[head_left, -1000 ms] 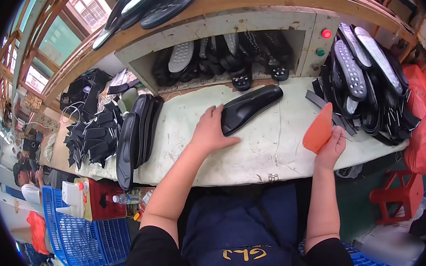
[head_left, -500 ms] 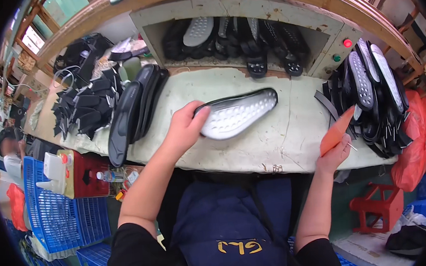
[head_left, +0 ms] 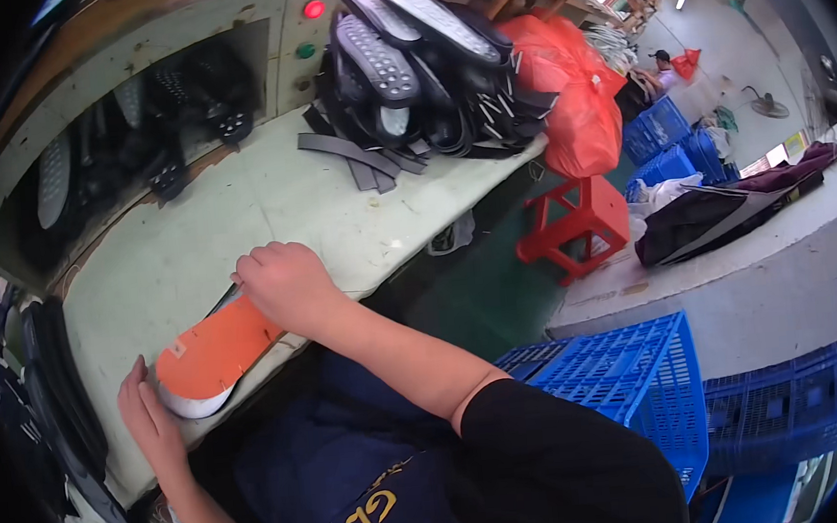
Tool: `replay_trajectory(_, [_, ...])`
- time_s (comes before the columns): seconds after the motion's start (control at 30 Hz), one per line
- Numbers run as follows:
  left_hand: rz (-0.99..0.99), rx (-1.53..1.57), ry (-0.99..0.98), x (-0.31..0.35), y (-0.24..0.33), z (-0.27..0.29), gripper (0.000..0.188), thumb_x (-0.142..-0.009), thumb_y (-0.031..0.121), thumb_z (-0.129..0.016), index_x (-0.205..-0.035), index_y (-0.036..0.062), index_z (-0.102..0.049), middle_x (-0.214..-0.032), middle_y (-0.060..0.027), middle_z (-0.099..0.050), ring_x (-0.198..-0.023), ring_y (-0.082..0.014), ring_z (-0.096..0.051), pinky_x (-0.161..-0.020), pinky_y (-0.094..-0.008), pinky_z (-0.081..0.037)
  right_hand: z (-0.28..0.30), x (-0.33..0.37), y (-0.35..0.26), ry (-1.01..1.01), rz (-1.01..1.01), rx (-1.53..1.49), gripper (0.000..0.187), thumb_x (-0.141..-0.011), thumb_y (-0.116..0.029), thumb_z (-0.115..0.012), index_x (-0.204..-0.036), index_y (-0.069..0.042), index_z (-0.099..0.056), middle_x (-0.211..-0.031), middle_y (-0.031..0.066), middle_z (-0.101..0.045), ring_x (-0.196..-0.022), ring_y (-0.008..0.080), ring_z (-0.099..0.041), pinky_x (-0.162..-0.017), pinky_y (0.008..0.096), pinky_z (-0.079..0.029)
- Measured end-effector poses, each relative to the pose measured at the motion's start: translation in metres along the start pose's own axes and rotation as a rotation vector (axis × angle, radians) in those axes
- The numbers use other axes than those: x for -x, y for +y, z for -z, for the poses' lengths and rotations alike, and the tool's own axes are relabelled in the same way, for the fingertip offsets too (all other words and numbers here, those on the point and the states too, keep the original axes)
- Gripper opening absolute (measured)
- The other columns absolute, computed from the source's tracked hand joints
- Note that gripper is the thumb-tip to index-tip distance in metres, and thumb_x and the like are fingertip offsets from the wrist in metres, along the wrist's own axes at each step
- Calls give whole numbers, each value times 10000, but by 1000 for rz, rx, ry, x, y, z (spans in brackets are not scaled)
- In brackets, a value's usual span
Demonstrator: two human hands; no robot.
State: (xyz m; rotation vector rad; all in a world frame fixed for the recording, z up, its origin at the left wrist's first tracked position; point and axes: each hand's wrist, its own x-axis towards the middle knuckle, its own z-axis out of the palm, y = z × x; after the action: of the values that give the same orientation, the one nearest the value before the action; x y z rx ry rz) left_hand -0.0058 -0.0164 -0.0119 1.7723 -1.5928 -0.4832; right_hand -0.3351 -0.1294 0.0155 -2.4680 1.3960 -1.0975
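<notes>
Both hands are framing an orange sole-shaped sheet (head_left: 212, 354) in the lower left of the frame.
The sheet is hiding most of the pale sole (head_left: 192, 407) under it, only a rounded rim showing below; the right hand (head_left: 289, 286) is covering the sheet's upper-right end, fingers curling over with tips out of sight, so whether it is gripping or merely pressing I cannot tell. The left hand (head_left: 151, 416) is lying open beside the sole's left end, fingers extending, contact unclear. Smooth black soles (head_left: 60, 388) are fading into shadow at the left edge.
</notes>
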Motion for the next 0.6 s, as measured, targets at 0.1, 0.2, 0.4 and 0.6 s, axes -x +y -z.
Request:
replay_trajectory(0.1, [-23,403,46,24,-32,-16,702,-1004,379,-690,-1554,-18,-510,-1507,-206,-593,-1443,-350,-526,-1215,-493,-406,-19,-7,-17,-5,95,108,90,-817,-142,-710,-786,-96,-640,-763,116,-641,-741,348,-663,-666,490,-531])
replay_trajectory(0.2, [-306,59,-117,5,12,-16,952,-726,488,-912,-1476,15,-566,-1533,-220,-568,-1452,-449,-491,-1274,-591,-304,9,-6,-6,65,204,198,107,-789,-86,-725,-781,-97,-619,-747,119,-607,-712,347,-629,-639,491,-498])
replay_trajectory(0.4, [-117,193,-2,10,25,-7,903,-677,350,-950,-1449,36,-602,-1440,-197,-618,-1366,-390,-568,-1190,-507,-442,2,-15,-22,-75,172,188,65,-962,-95,-716,-939,-50,-675,-827,119,-649,-789,347,-632,-699,468,-503])
replay_trajectory(0.6, [-223,94,-71,9,14,2,719,-710,337,-950,-1334,84,-698,-1359,-127,-687,-1317,-337,-625,-1208,-551,-429,-9,-28,-37,-191,164,230,94,-1013,-107,-675,-984,-22,-701,-873,121,-661,-835,338,-638,-751,449,-518])
